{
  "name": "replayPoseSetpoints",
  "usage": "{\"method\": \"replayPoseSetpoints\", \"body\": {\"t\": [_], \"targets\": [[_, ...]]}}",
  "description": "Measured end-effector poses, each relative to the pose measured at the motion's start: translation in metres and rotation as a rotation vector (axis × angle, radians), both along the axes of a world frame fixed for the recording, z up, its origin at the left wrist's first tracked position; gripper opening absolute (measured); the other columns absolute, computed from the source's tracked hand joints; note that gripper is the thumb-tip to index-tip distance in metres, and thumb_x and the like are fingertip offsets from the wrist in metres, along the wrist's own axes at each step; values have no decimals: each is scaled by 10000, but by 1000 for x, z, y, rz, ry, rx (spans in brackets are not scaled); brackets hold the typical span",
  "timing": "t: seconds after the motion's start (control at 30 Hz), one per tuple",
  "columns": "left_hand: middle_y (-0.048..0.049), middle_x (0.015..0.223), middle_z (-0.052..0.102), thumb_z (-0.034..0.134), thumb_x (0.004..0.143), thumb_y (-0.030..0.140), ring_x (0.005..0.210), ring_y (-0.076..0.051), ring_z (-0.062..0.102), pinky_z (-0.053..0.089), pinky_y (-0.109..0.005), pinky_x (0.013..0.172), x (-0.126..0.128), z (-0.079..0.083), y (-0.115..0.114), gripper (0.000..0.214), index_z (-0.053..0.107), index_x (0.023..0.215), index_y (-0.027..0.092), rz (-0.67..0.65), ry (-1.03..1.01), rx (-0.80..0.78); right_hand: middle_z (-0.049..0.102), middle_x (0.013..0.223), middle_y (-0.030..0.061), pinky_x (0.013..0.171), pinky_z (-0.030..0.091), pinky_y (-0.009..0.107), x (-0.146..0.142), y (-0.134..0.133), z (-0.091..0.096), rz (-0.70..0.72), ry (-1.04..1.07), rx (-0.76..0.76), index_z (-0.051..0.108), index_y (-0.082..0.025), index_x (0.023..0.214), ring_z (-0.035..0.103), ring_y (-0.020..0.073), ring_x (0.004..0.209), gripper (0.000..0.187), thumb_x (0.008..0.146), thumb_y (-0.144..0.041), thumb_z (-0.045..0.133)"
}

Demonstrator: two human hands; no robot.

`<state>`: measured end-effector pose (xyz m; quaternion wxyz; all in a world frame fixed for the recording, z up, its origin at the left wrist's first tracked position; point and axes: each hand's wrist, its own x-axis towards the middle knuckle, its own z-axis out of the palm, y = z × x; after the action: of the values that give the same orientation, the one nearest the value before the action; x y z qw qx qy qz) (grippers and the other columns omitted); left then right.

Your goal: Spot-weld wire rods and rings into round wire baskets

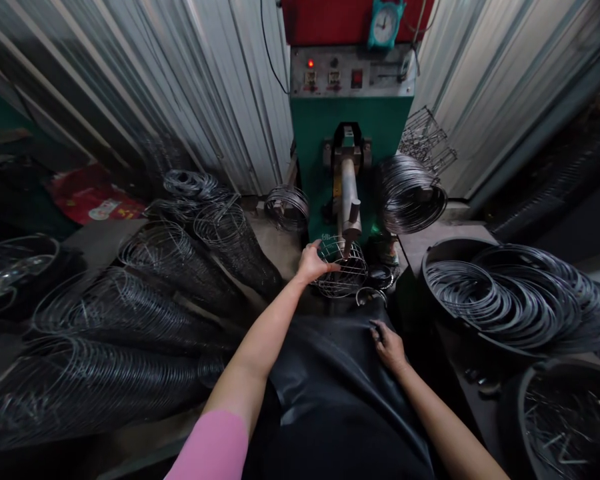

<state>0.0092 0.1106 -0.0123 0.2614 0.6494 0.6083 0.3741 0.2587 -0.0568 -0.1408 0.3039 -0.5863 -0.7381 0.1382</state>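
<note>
My left hand (314,264) is closed on the left rim of a round wire basket (347,283), with the thumb on its near side. The basket sits under the copper-coloured tip of the welding machine's upper arm (350,193). My right hand (389,345) lies over the black apron (330,360) on my lap, its fingers loosely bent and a little apart, and nothing shows in them. Just beyond those fingertips is a small metal ring (371,297), apart from the hand as far as I can see.
Long stacks of wire hoops (125,360) lie on the left. Wire coils hang beside the green machine (310,133), including a large coil (410,193). At right stand a tub of wire rings (510,293) and a bin of wire pieces (570,420). A turquoise clock (385,25) hangs above.
</note>
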Motion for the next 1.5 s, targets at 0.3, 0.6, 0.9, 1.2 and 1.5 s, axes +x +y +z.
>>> {"method": "replayPoseSetpoints", "body": {"t": [0.3, 0.6, 0.9, 1.2, 1.5], "targets": [[-154, 1121, 523, 844, 385, 484, 1024, -290, 525, 441, -396, 889, 0, -5, 3, 1023, 461, 1253, 102, -37, 22, -4, 698, 929, 79, 714, 520, 298, 1, -1, -5, -20, 44, -1, 594, -208, 1048, 669, 212, 848, 291, 851, -288, 397], [-138, 1111, 511, 859, 374, 439, 1032, -287, 516, 429, -395, 906, 0, -6, 9, 1035, 448, 1265, 109, -76, -8, 16, 689, 987, 93, 748, 522, 319, 4, -2, -2, -37, 65, -9, 579, -199, 1061, 663, 221, 891, 299, 855, -315, 395], [-125, 1092, 522, 857, 379, 446, 1020, -288, 523, 437, -399, 894, -5, -4, 4, 1007, 465, 1249, 123, -46, 2, 19, 690, 979, 78, 756, 522, 323, 0, 0, -1, -40, 70, -26, 584, -217, 1063, 661, 220, 892, 298, 847, -316, 404], [-151, 1125, 516, 839, 394, 479, 1039, -294, 522, 443, -392, 895, -1, -3, 5, 1016, 455, 1258, 105, -35, 50, -6, 696, 944, 88, 714, 526, 310, 1, -1, -1, -41, 58, -3, 588, -198, 1050, 669, 219, 852, 297, 852, -313, 400], [-159, 1177, 495, 835, 415, 457, 1105, -322, 480, 431, -407, 903, -1, 16, 0, 1027, 415, 1295, 134, -43, 175, -48, 694, 956, 93, 728, 526, 306, 1, -1, -2, -43, 55, 8, 587, -191, 1042, 667, 215, 864, 295, 856, -322, 399]]}}
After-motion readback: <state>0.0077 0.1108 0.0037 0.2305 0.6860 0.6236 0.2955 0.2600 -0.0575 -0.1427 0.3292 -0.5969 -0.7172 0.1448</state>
